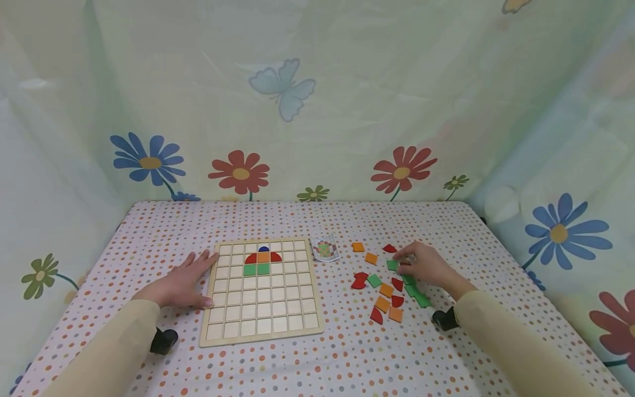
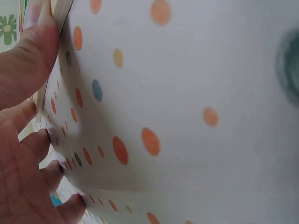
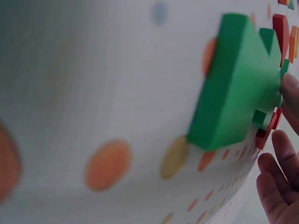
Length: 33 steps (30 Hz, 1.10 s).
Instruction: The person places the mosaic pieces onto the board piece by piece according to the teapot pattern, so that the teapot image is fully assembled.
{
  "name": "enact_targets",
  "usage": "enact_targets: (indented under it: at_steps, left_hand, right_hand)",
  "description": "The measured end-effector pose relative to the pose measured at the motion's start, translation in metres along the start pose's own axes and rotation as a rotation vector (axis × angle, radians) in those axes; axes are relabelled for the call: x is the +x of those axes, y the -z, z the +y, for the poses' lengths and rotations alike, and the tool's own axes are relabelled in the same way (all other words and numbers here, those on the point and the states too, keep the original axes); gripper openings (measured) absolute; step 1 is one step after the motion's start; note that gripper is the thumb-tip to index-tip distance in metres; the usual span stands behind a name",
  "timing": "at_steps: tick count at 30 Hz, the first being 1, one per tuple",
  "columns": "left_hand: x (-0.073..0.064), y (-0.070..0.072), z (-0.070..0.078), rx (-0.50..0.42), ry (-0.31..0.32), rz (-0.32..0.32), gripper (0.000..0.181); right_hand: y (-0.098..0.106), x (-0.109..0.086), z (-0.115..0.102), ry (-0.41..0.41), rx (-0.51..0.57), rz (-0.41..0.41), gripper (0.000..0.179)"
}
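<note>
My left hand point(image 1: 181, 282) lies spread along the left side of a wooden grid board point(image 1: 264, 327), its thumb and fingertips at the frame. In the left wrist view the thumb point(image 2: 35, 51) touches the board's edge point(image 2: 62, 11). On the board sit a blue rounded piece point(image 1: 264, 249), an orange square point(image 1: 263, 257), red quarter-circles point(image 1: 251, 258) on either side and two green squares point(image 1: 249, 269). My right hand point(image 1: 424, 266) reaches over loose pieces, fingers bent and thumb apart from them, close to a green square point(image 1: 392, 264). A red piece shows partly beneath the hand.
A small pattern card point(image 1: 325, 248) lies right of the board. Loose orange squares point(image 1: 382, 304), red quarter-circles point(image 1: 376, 316) and overlapping green squares point(image 1: 421, 300) are scattered on the dotted tablecloth point(image 1: 347, 353). A flowered curtain point(image 1: 322, 154) stands behind the table.
</note>
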<state>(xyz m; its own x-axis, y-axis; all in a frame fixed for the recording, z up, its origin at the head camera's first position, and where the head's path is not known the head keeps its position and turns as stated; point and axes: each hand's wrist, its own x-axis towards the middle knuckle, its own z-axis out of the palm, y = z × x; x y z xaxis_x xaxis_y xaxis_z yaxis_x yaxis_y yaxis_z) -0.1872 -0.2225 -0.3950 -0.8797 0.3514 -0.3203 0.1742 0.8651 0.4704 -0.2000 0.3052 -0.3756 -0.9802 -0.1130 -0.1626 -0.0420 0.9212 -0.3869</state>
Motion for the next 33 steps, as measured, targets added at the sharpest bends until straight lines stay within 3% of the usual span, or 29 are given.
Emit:
enact_targets:
  at_steps: [13,21,33]
  left_hand:
    - [0.000,0.000,0.002,-0.003,0.008,-0.001,0.107]
    - [-0.001,-0.001,0.003,0.007,0.015,0.001,0.107]
    - [0.001,0.000,0.002,0.034,0.013,-0.001,0.107]
  right_hand:
    - [-0.004,0.001,0.001,-0.009,-0.041,0.037,0.027]
    - [-0.003,0.002,0.001,-0.023,-0.018,0.020,0.027]
    - [0.002,0.011,-0.029,0.057,-0.005,0.039,0.024]
